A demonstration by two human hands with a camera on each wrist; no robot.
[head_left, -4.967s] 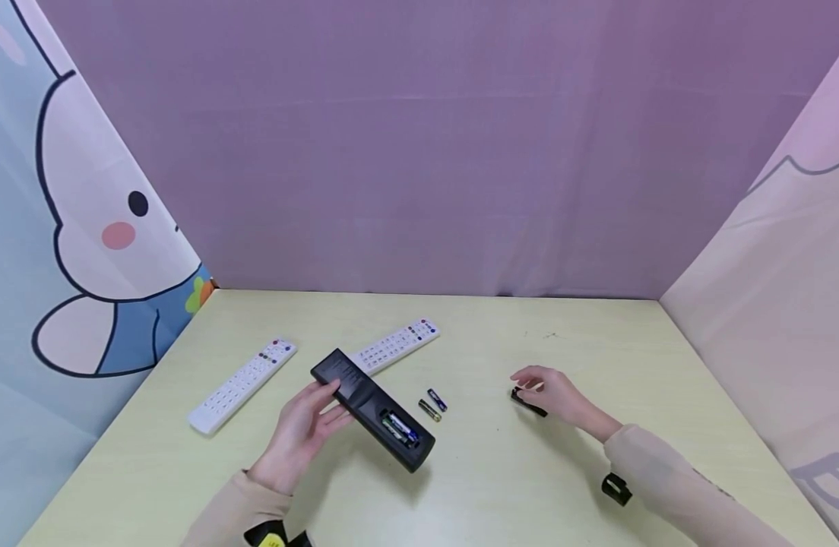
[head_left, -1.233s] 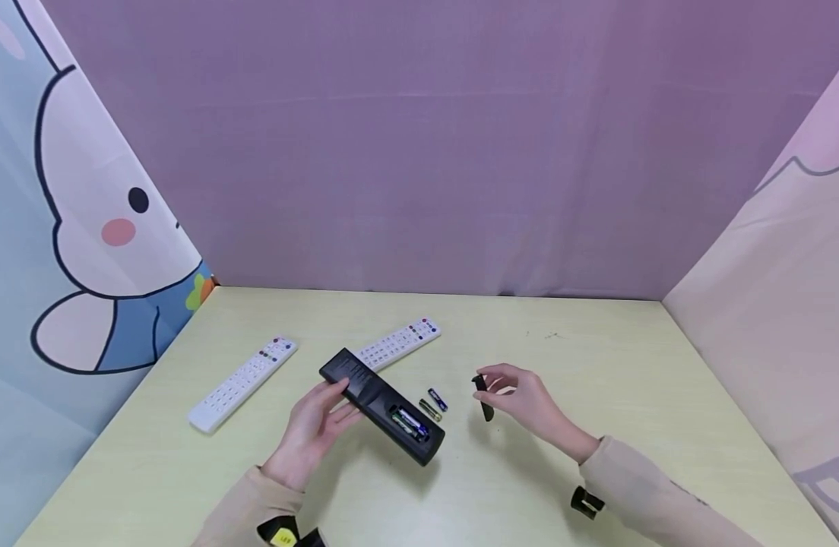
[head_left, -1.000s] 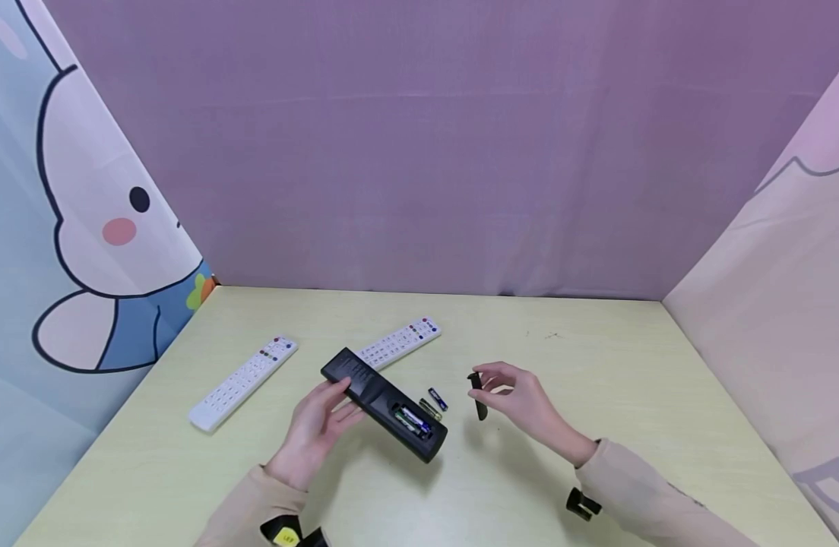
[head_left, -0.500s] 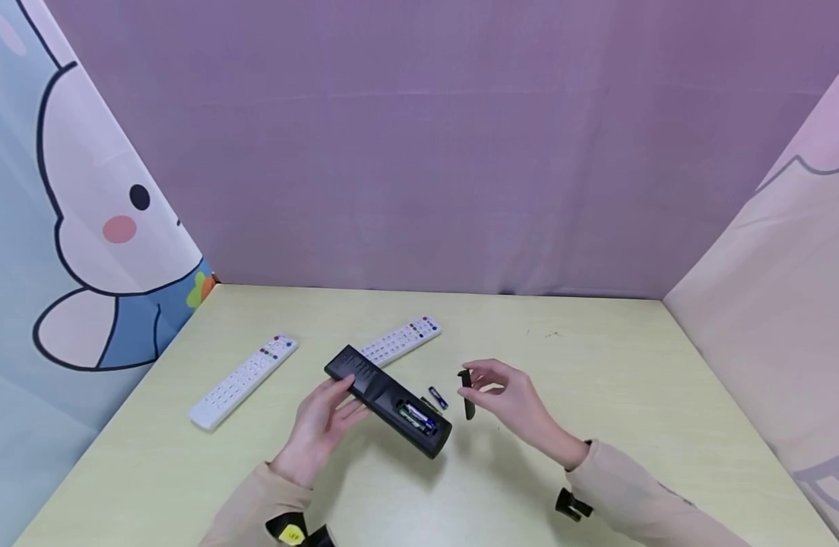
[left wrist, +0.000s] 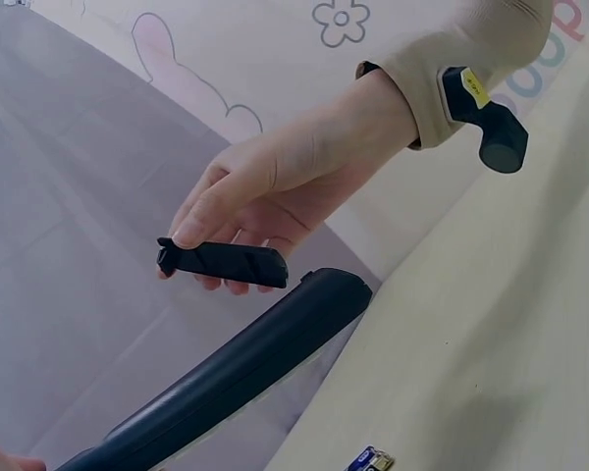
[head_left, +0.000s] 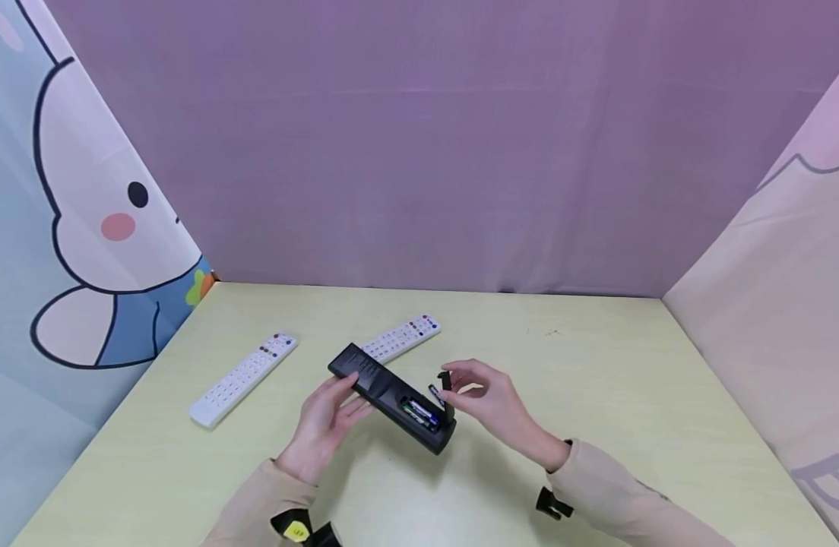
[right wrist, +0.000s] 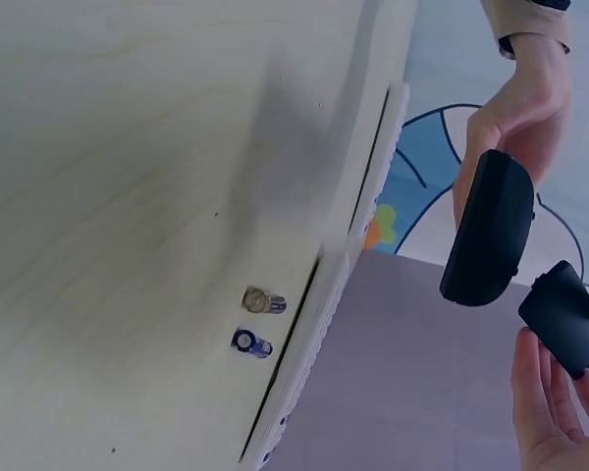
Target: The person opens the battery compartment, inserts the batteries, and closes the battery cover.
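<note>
My left hand (head_left: pixel 317 437) grips a black remote control (head_left: pixel 375 380) by its upper part, back side up and raised off the table. Its battery compartment is uncovered, and two batteries (head_left: pixel 419 414) lie side by side inside. Between thumb and fingers, my right hand (head_left: pixel 488 399) pinches the black battery cover (head_left: pixel 446 380). In the head view the cover stands upright, overlapping the compartment end of the remote. The left wrist view shows a small gap between the cover (left wrist: pixel 231 263) and the remote (left wrist: pixel 245 363).
Two loose batteries, one gold-ended (right wrist: pixel 265 300) and one blue (right wrist: pixel 251 342), lie on the table (head_left: pixel 597 365), mostly hidden in the head view. A white remote (head_left: pixel 242 382) lies at left; another white remote (head_left: pixel 406 336) lies behind the black one. Fabric walls surround the table.
My right hand picked the battery cover off the table at right and carried it left to the remote, turning it upright. My left hand shifted the black remote slightly right.
</note>
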